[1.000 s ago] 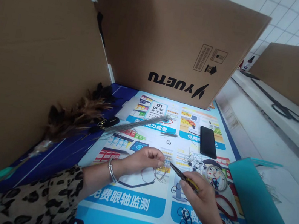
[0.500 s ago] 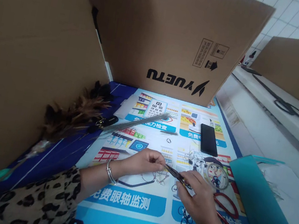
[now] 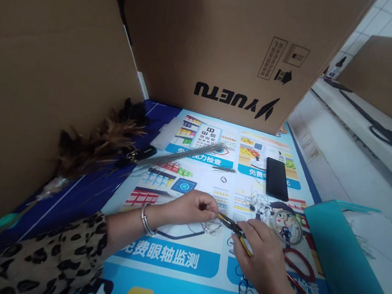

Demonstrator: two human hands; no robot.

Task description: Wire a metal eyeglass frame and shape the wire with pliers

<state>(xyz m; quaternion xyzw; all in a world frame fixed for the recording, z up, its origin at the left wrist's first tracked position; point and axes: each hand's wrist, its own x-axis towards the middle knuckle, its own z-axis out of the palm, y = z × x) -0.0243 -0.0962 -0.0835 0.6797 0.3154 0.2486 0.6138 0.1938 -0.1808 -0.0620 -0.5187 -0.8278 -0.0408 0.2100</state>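
In the head view my right hand (image 3: 262, 256) is wrapped round a pair of pliers (image 3: 232, 225) with dark jaws and yellow handles. The jaws point left and reach the fingertips of my left hand (image 3: 195, 208). Thumb and forefinger of the left hand are pinched together at the jaw tips; whatever is between them is too small to make out. Just beneath the hands lies a loose tangle of thin wire (image 3: 210, 227). Several small dark rings (image 3: 245, 291) lie below the right hand, and a single small ring (image 3: 223, 180) lies beyond the left.
A bundle of thin wires (image 3: 183, 155) lies beyond my hands, near a black phone (image 3: 278, 179). To the right are a round clear dish (image 3: 288, 227), red-handled scissors (image 3: 298, 264) and a teal box (image 3: 343, 257). Cardboard (image 3: 236, 38) stands behind; brown feathers (image 3: 101, 143) lie left.
The pliers' yellow handle now shows more plainly beside my right palm, and the handles look further apart. My left hand keeps its pinch at the jaw tips. The camera view has shifted slightly.
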